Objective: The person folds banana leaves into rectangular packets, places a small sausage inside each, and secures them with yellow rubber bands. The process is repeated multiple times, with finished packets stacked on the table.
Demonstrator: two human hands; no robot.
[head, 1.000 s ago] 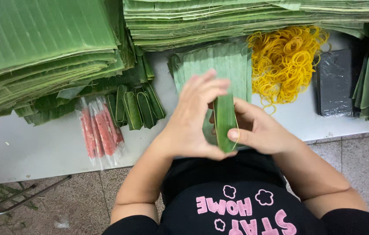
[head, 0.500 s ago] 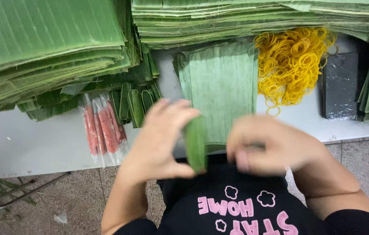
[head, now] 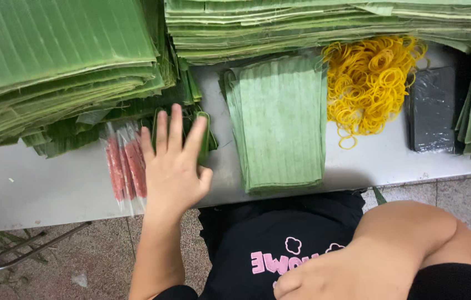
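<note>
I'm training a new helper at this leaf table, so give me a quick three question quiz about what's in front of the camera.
1. True or false: the left hand is spread flat over a green leaf-wrapped roll on the table.
2. Which lies just right of the stack of cut leaf sheets? A) red bottle caps B) yellow rubber bands C) a pair of scissors
3. Where is the right hand: on the table or down at the lap?

Key: 1 true. 2 B. 3 Down at the lap, off the table, near the black shirt.
</note>
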